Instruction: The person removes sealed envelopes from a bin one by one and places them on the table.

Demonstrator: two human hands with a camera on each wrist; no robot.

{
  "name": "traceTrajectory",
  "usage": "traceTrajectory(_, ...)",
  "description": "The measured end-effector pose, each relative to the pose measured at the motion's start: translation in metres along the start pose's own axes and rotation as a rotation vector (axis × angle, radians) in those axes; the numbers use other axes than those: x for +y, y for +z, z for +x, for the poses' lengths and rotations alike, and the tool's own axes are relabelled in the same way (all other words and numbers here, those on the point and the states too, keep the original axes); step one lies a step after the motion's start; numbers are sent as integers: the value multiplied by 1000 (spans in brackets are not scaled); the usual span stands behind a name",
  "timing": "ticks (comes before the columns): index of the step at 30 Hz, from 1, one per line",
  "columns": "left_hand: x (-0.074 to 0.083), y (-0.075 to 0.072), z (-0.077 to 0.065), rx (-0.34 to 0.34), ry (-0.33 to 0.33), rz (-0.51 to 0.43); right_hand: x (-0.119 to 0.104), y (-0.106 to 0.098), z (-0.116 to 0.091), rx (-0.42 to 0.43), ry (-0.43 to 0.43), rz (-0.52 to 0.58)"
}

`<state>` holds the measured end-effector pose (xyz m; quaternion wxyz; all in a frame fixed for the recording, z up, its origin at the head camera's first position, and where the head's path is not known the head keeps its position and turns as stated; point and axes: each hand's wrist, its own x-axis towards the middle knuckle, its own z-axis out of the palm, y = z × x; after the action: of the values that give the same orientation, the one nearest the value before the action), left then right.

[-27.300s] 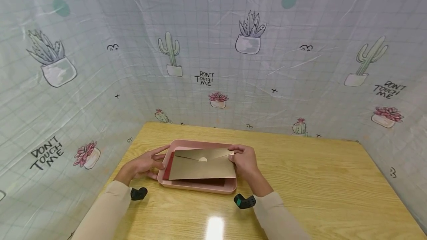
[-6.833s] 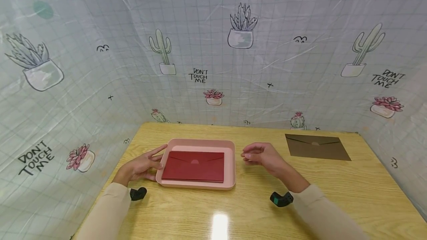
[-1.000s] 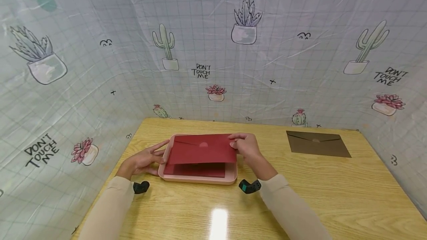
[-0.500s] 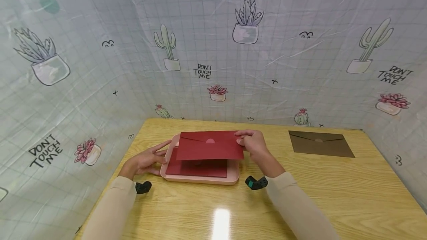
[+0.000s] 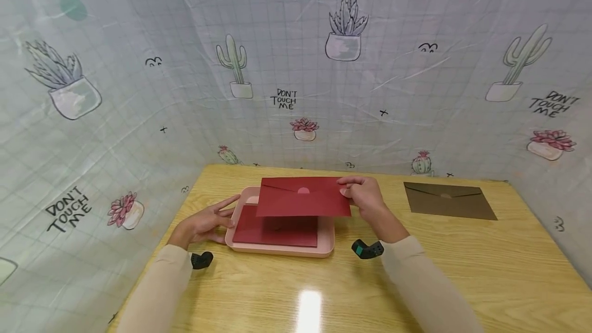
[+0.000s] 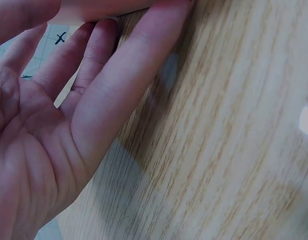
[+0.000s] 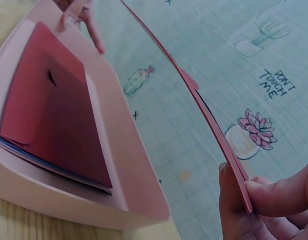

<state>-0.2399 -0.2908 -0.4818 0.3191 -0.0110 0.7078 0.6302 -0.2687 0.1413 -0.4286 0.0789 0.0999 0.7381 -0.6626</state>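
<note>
One red envelope [image 5: 300, 203] extends left from the pinching right hand [image 5: 363, 197]; the left hand [image 5: 205, 224] spreads against the pink tray's [image 5: 326, 234] left edge.

- The head view is bright; white glare [image 5: 309, 312] bleaches a patch of the wooden table [image 5: 259, 292], nearer than the left hand [image 5: 203, 224] and right hand [image 5: 367, 198].
- The right hand's upper red envelope [image 5: 302, 202] softly shadows the lower red envelope [image 5: 277, 231].
- Both wrist views look dimmer, bluish.

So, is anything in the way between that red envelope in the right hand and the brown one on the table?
Nothing visible, apart from the right hand pinching the red envelope; past that hand, only tabletop shows up to the brown envelope.
</note>
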Motion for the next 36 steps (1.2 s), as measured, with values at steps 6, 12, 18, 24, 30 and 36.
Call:
traceTrajectory(6, 0, 0, 1, 0, 0, 18, -2, -10, 2, -22, 7, 10)
traceTrajectory(12, 1, 0, 1, 0, -4, 18, -4, -18, 5, -17, -5, 8)
traceTrajectory(18, 1, 0, 1, -5, -4, 5, -5, -26, 6, -11, 1, -10)
traceTrajectory(24, 0, 1, 1, -5, -5, -10, -5, -34, 7, 7, -6, -16)
traceTrajectory(30, 1, 1, -1, -9, -1, -14, -6, -43, 9, 8, -1, -17)
traceTrajectory(36, 1, 2, -1, -13, 1, -2, -9, -52, 11, -4, -1, 0)
